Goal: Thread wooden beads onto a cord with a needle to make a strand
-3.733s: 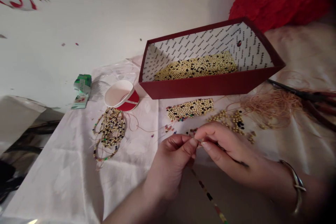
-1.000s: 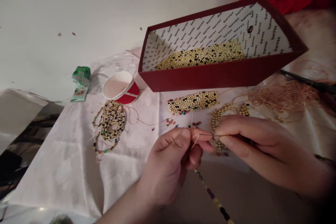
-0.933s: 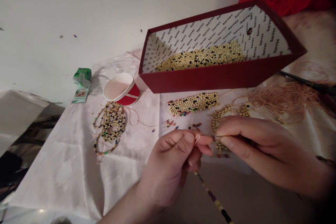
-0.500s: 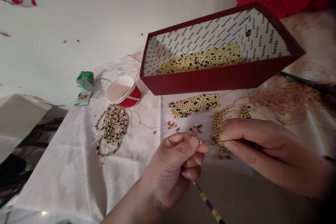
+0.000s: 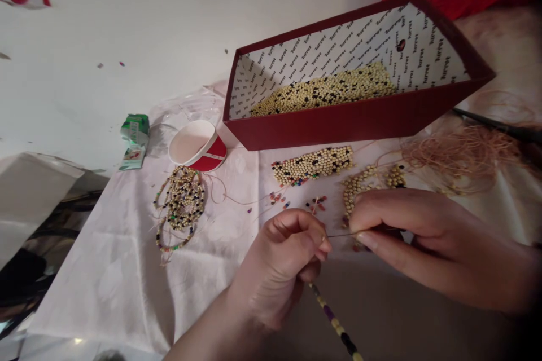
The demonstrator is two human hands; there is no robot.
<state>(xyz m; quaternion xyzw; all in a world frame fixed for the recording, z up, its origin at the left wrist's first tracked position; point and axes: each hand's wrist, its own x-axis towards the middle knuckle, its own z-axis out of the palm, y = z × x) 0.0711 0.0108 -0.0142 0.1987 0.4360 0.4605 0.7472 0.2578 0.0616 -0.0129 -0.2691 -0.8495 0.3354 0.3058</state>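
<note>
My left hand (image 5: pixel 284 256) is closed in a pinch on the top end of a beaded string (image 5: pixel 334 324) that hangs down toward the bottom edge. My right hand (image 5: pixel 417 240) pinches a thin needle (image 5: pixel 342 233) that points left at my left fingertips. Both hands hover over a white cloth (image 5: pixel 127 259). Just beyond them lie loose cream and black beads (image 5: pixel 313 164) in a flat patch, and a few small coloured beads (image 5: pixel 317 203).
A dark red box (image 5: pixel 355 118) holding many cream and black beads stands behind the hands. A red and white paper cup (image 5: pixel 197 146), a pile of finished bead strands (image 5: pixel 180 203), a green packet (image 5: pixel 134 134) and tangled tan cord (image 5: pixel 461 158) lie around.
The needle tip has closed in on my left fingertips, and the short thread end that stuck up there no longer shows. Both hands sank slightly toward me.
</note>
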